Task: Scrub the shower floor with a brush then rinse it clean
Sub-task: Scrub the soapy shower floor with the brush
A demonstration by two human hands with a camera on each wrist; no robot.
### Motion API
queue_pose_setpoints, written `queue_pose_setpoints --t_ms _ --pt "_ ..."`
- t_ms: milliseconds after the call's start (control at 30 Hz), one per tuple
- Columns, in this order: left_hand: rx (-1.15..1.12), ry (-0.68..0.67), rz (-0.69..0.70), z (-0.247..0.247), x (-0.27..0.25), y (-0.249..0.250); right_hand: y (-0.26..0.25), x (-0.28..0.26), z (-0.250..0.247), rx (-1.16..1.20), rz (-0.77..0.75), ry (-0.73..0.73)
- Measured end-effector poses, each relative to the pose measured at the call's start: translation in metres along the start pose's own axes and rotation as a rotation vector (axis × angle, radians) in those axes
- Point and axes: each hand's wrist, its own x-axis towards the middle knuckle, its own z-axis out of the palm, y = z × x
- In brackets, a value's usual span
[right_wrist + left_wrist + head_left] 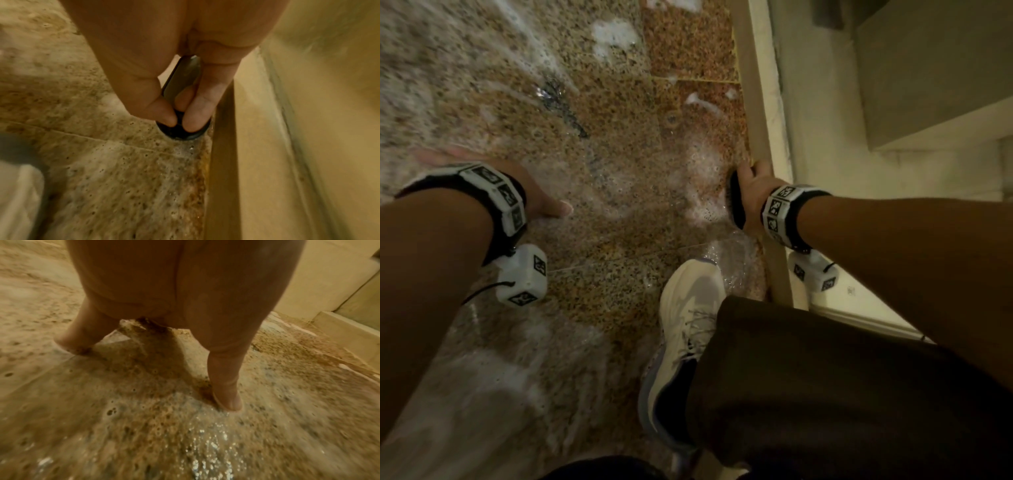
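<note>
The speckled granite shower floor (613, 144) is wet and covered in white foam. My right hand (751, 192) grips a black scrub brush (736, 202) pressed on the floor right beside the raised kerb (753, 113); in the right wrist view the thumb and fingers curl round the brush (180, 129). My left hand (524, 185) is spread flat on the soapy floor at the left, and the left wrist view shows its fingertips (228, 402) pressing the wet floor (144, 426), holding nothing.
My white sneaker (688, 329) and dark trouser leg (842, 394) stand on the wet tiles below the brush. A pale kerb and wall (825, 171) bound the floor on the right. Foam patches (613, 34) lie farther up the tiles.
</note>
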Motion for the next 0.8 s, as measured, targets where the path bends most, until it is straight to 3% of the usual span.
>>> queue_pose_setpoints --t_ms 133,567,700,800 --pt "0.042 -0.004 -0.001 0.001 0.002 0.0 0.006 0.012 0.002 -0.023 0.031 0.017" --pt "-0.006 -0.008 -0.004 0.001 0.003 0.0 -0.006 0.052 -0.086 -0.087 0.084 0.076" --pt "-0.009 -0.026 -0.03 0.0 0.003 0.001 -0.007 0.044 -0.081 -0.027 0.043 0.12" --pt "-0.02 -0.027 -0.048 -0.001 -0.001 0.001 0.0 0.044 -0.056 -0.044 0.084 0.052"
